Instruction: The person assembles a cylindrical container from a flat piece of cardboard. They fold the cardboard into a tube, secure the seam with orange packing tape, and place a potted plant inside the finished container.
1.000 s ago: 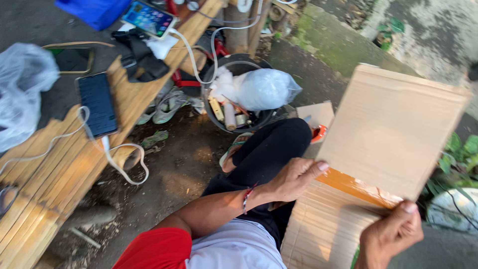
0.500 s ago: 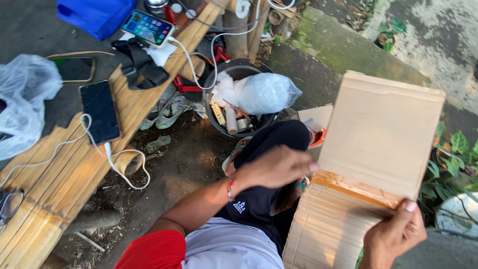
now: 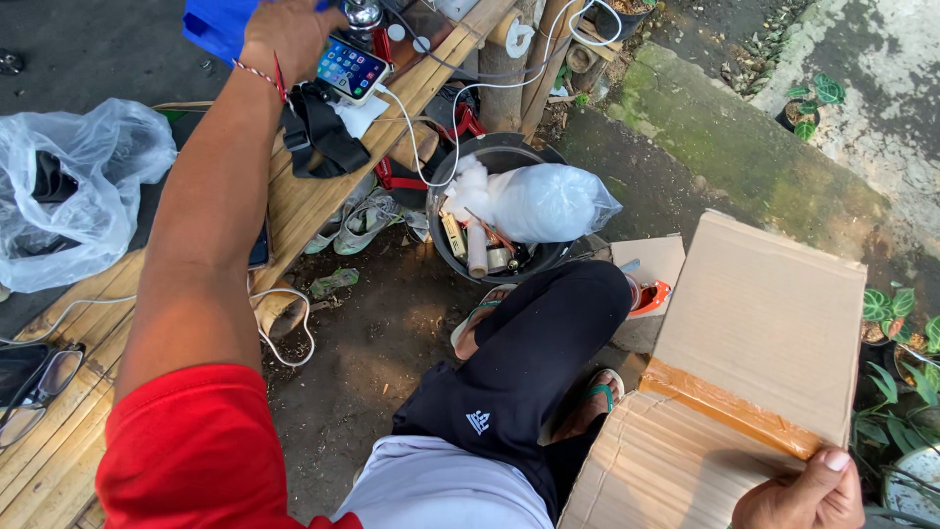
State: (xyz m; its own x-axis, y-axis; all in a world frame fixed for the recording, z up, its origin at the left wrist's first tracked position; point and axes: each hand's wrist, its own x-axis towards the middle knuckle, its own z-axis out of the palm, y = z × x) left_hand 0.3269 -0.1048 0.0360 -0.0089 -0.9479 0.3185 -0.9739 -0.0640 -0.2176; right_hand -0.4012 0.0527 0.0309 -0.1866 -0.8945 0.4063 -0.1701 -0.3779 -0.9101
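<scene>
My left hand reaches far out over the bamboo bench and lies on a blue bag, right beside a smartphone with a lit screen. Its fingers are hidden from here. My right hand grips the lower edge of a folded brown cardboard sheet, thumb on top near a strip of orange-brown tape. The cardboard leans against my right leg in black trousers.
A black bucket with a white plastic bag and small items stands on the dirt ahead. On the bench lie a clear plastic bag, glasses, a black strap and white cables. Potted plants stand at right.
My left hand has left the cardboard and swung up and left to the bench, onto the blue bag by the phone. My right hand still holds the cardboard.
</scene>
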